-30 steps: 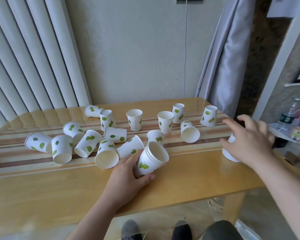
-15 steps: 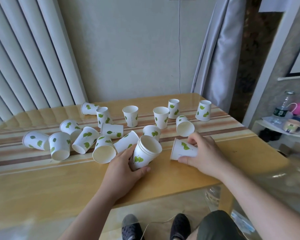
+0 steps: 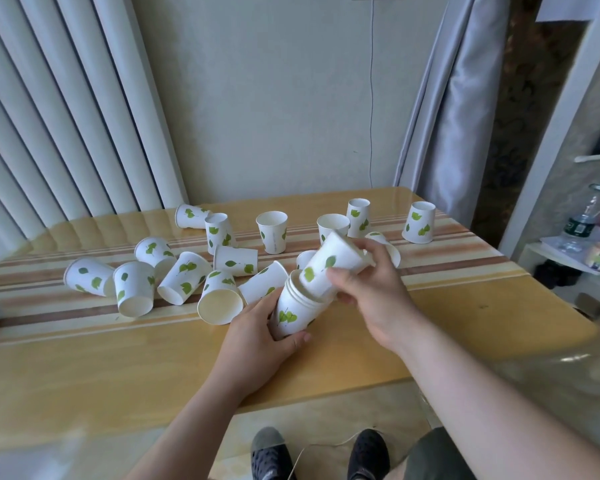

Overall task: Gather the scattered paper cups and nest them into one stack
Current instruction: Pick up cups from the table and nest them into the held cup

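Note:
White paper cups with green leaf prints lie scattered on a wooden table [image 3: 118, 358]. My left hand [image 3: 257, 337] grips a short nested stack of cups [image 3: 293, 311], tilted with its mouth up and to the right. My right hand [image 3: 368, 282] holds a single cup [image 3: 329, 268] by its rim end, its bottom pushed partway into the stack's mouth. Several cups lie on their sides to the left, such as a fallen cup [image 3: 219, 299] beside the stack. Upright cups [image 3: 272, 232] stand further back.
An upright cup [image 3: 418, 222] stands near the table's far right corner. White vertical blinds [image 3: 49, 116] hang at the left and a grey curtain [image 3: 444, 109] at the right. A side shelf [image 3: 575, 254] with a bottle and small items stands right of the table. My shoes [image 3: 271, 455] show below the front edge.
My right hand picked a cup off the table's right side, carried it left and up, and set its bottom into the stack's mouth. My left hand stayed on the stack.

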The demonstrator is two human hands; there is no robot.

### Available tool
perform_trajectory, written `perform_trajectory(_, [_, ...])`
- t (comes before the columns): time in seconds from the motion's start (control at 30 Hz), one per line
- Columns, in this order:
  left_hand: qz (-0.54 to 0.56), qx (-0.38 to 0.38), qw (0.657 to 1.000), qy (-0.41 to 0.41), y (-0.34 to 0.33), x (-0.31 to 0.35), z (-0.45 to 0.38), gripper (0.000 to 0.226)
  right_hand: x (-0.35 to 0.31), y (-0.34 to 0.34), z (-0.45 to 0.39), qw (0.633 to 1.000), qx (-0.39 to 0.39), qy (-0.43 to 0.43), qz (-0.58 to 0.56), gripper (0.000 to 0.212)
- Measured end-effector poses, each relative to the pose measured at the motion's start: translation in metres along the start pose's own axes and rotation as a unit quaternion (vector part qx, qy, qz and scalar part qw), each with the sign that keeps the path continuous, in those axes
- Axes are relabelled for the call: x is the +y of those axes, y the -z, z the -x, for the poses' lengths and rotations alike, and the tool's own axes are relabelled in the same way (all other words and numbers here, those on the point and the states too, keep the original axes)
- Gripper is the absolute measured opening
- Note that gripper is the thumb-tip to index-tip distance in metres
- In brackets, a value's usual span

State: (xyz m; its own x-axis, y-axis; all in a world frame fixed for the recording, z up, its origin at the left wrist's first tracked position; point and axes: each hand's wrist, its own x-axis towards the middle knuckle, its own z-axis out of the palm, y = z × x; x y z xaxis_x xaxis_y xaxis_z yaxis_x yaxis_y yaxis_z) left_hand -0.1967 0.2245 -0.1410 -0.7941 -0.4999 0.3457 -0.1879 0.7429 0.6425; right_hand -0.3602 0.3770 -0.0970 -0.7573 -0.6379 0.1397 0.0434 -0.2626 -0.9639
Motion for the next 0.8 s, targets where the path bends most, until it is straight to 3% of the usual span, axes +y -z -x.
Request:
perform_trajectory(0.1, [0.003,-0.001,1.000,0.001,0.000,0.001,0.000,0.070,0.019,-0.002,0.007,0.995,-0.030,0.017,0.090,0.068])
perform_trajectory(0.27, [0.008,-0.003,1.000,0.006,0.000,0.001,0.001,0.066,0.020,0.002,0.003,0.992,-0.062,0.009,0.106,0.063])
perform_trajectory(0.37, [0.006,0.008,1.000,0.023,-0.002,0.001,0.002,0.057,0.014,0.011,0.003,0.986,-0.125,-0.011,0.108,0.093])
perform_trajectory(0.43, [0.000,0.022,0.998,0.054,-0.003,0.001,0.002,0.046,0.009,0.017,-0.002,0.986,-0.119,-0.017,0.119,0.113])
perform_trajectory(0.47, [-0.005,0.026,0.997,0.070,-0.004,0.001,0.001,0.044,0.009,0.019,-0.008,0.987,-0.089,-0.025,0.129,0.107])
perform_trajectory(0.57, [-0.014,0.031,0.995,0.089,-0.005,0.000,0.000,0.046,0.021,0.021,-0.037,0.972,0.008,-0.035,0.231,0.060])
perform_trajectory(0.7, [-0.006,0.037,0.995,0.087,-0.004,0.002,0.000,0.047,0.034,-0.008,-0.058,0.909,0.009,-0.087,0.408,0.079])
perform_trajectory(0.8, [-0.001,0.039,0.996,0.084,-0.004,0.003,0.001,0.046,0.036,-0.027,-0.064,0.884,0.025,-0.125,0.449,0.069])
